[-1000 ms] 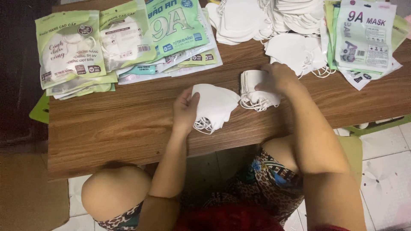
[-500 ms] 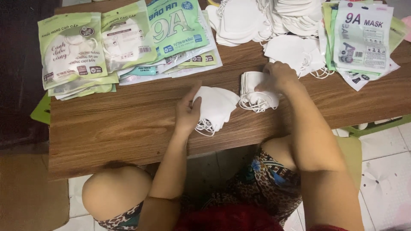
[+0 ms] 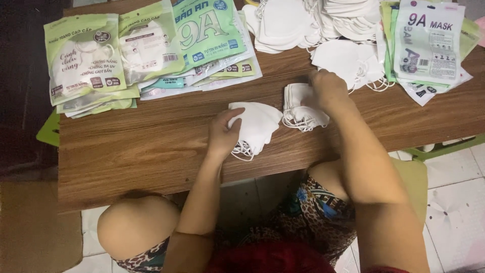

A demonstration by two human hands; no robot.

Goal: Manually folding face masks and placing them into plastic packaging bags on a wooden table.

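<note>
Little has shifted since the earlier frame: left hand (image 3: 222, 132) still pinches a small white mask stack (image 3: 255, 126), right hand (image 3: 326, 91) presses fingers closed on another bundle (image 3: 300, 107) (loose masks (image 3: 348, 60) beyond it remain, bags (image 3: 151, 50) unfilled).

Two hands (image 3: 225, 132), two small mask stacks (image 3: 255, 126)

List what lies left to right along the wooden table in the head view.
Green-and-white sealed mask packets → left hand → white folded mask → small stack of white masks → right hand → upright pale mask packet.
</note>
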